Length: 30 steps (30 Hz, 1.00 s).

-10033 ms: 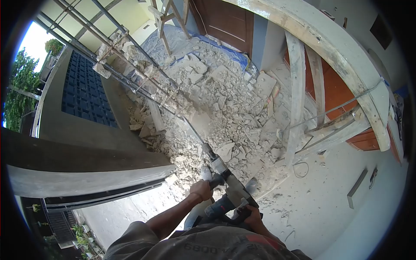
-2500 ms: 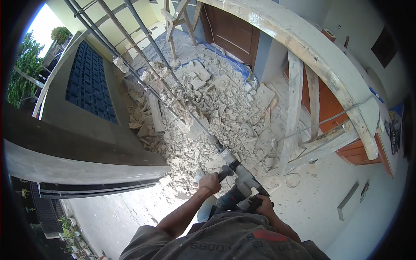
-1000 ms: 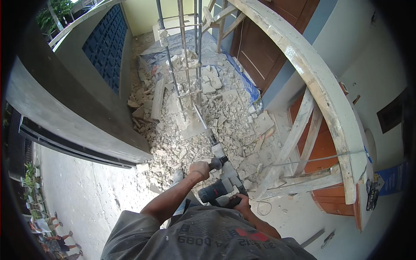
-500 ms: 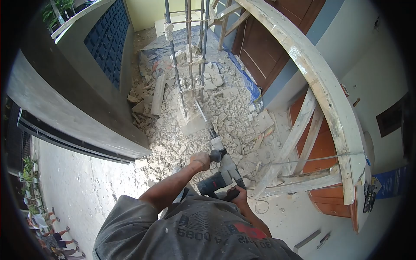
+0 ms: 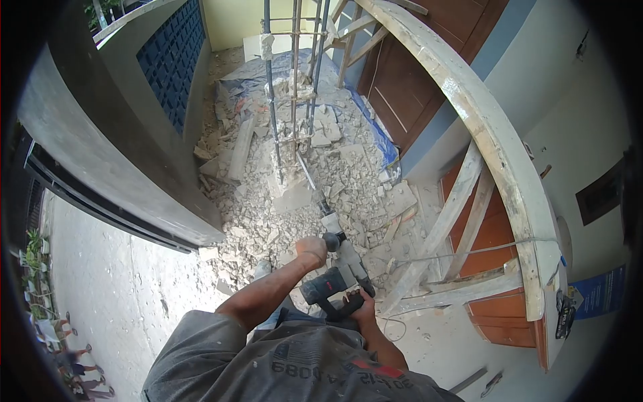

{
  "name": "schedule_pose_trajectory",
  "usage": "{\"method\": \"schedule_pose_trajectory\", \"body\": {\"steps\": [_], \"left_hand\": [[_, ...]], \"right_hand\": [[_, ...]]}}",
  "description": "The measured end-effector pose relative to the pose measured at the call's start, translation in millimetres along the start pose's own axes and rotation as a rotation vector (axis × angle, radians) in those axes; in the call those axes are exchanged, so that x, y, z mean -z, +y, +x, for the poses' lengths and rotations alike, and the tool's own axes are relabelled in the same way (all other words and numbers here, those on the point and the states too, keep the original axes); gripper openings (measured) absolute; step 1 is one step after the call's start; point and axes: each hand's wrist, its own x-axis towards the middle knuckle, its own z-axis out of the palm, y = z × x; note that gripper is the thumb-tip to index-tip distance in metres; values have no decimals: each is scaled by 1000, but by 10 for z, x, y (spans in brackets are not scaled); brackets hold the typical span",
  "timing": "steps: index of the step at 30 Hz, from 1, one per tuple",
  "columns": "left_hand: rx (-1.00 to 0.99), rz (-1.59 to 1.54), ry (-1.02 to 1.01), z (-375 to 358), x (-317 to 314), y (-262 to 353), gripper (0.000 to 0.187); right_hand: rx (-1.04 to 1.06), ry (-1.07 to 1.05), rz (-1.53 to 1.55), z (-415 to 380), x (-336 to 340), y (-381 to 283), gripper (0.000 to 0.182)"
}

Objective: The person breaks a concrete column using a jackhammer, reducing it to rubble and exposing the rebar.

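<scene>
I hold a demolition hammer [image 5: 325,286] with both hands; its long chisel [image 5: 307,171] points up and away from me. My left hand [image 5: 312,250] is wrapped round the black side handle [image 5: 333,241] near the front of the tool. Behind the motor housing, my right hand [image 5: 365,307] grips the rear handle. The chisel's tip lies at the broken concrete base [image 5: 288,181] of a column, beside its exposed steel bars [image 5: 293,94]. Dust and rubble make the exact contact of the tip hard to tell.
Broken concrete rubble [image 5: 261,224] covers the floor, with a blue tarpaulin [image 5: 382,137] beyond. A curved beam [image 5: 469,104] with timber props [image 5: 435,231] stands on the right. A dark curved wall [image 5: 127,147] borders the left. Several people [image 5: 80,368] are at lower left.
The view has shifted slightly. The hammer's rear end and my right hand sit a little lower and further left. Both hands keep their grip, and the chisel stays at the column base.
</scene>
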Motion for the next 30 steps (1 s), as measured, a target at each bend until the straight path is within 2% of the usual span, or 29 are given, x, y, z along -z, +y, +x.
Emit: {"method": "schedule_pose_trajectory", "body": {"steps": [6, 8, 9, 10, 12, 13, 14, 16, 18, 20, 22, 25, 26, 27, 30], "left_hand": [[95, -141, -46, 261, -354, 6, 23], [157, -192, -78, 406, -459, -45, 26], [132, -192, -52, 480, -560, -111, 26], [107, -193, -33, 545, -671, -178, 26], [138, -319, -265, 744, -840, -413, 25], [245, -450, -482, 880, -975, -547, 23], [182, -297, -340, 681, -757, -465, 24], [182, -47, -205, 335, -322, -139, 28], [153, -13, -244, 98, 28, 87, 31], [114, -24, -255, -47, 112, 211, 35], [119, -156, -255, -207, -309, 344, 36], [61, -310, -384, -542, -1204, 459, 40], [50, -343, -441, -514, -1344, 516, 41], [43, -347, -445, -455, -1317, 543, 41], [69, -356, -601, -728, -1371, 578, 37]], "right_hand": [[-53, 6, -106, 596, 310, -381, 12], [-33, -29, -65, 793, 372, -388, 13], [-29, -153, -38, 866, 418, -366, 11], [-44, -155, -14, 1003, 442, -307, 11], [-34, -103, -12, 1043, 608, -148, 8], [-5, -91, -3, 939, 560, -47, 7], [-16, -77, 19, 766, 582, 47, 7], [14, -69, 78, 535, 528, 152, 12], [15, -29, 57, 49, 316, 9, 13], [158, -37, -29, -270, 266, -124, 12], [193, 82, -18, -433, 482, -240, 10], [213, 203, -109, -670, 1314, -356, 16], [161, 179, -109, -843, 1440, -405, 19], [204, 138, -91, -1031, 1521, -371, 19], [133, 299, -73, -1447, 1698, -203, 9]]}}
